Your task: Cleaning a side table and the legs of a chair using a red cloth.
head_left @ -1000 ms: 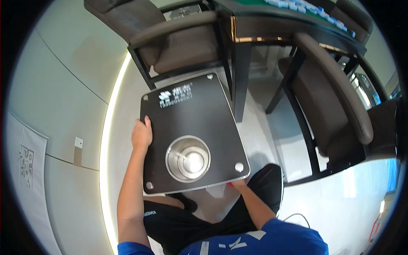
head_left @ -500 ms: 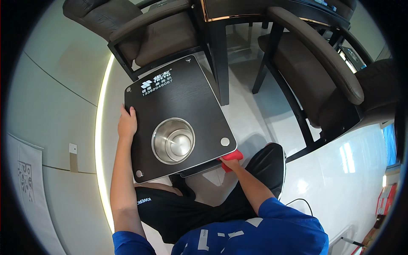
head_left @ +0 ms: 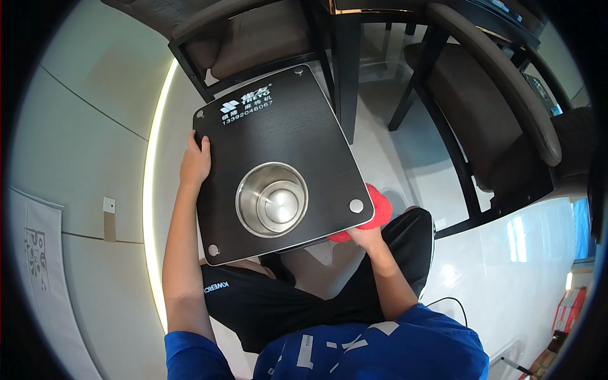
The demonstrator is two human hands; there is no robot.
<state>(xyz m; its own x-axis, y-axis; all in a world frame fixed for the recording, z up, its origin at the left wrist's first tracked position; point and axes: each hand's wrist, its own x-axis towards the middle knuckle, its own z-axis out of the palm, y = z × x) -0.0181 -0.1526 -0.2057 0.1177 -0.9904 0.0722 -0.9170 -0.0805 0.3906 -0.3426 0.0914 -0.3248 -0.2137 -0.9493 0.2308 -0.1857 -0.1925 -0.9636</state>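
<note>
A small black side table (head_left: 285, 139) with a wood-grain square top stands in front of me, its top turned at a slant. Metal discs mark its corners, and a round steel cup (head_left: 272, 199) is set into the near half. My left hand (head_left: 196, 158) grips the left edge, thumb on the top and the other fingers partly hidden behind the rim. At the near right corner, my right hand (head_left: 368, 235) holds a red cloth (head_left: 380, 208) against the edge; some of its fingers are hidden under the tabletop.
Brown padded chairs with dark frames stand beyond, one chair (head_left: 263, 41) ahead and another (head_left: 462, 107) to the right. Between them is a dark table leg (head_left: 345, 82). A pale wall (head_left: 95, 164) with a light strip (head_left: 151, 183) runs along the left. Red boxes (head_left: 570, 307) lie far right.
The red cloth and my right hand have moved up around the near right corner, showing more cloth along the right side. The side table appears slightly higher and further right in view.
</note>
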